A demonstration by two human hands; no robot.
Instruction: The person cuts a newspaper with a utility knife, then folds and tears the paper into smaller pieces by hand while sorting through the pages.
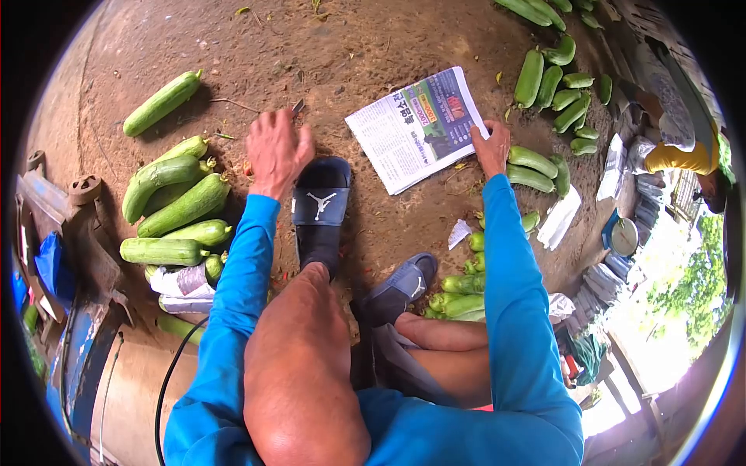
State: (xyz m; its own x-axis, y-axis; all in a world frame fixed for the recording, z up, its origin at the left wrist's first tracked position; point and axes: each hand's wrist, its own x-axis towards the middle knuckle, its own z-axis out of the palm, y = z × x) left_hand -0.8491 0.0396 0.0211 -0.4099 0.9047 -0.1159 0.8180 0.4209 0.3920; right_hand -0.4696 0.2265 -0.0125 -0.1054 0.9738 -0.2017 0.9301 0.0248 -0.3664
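Observation:
A folded newspaper (416, 128) lies on the brown ground in front of me. My right hand (491, 146) grips its right edge, thumb on top of the paper. My left hand (276, 151) is low over the ground beside my sandal (321, 194), fingers curled downward; a small dark object (298, 107) shows at its fingertips, mostly too small to make out. One long green gourd (162, 103) lies alone at the upper left. Below it a pile of gourds (183, 203) sits left of my left forearm.
More green gourds (529, 78) lie at the upper right, with smaller ones (464, 286) near my right forearm. Wrapped paper bundles (559, 217) rest farther right. Rusty metal machinery (84, 194) stands at the left. Someone in yellow (678, 158) is at the far right.

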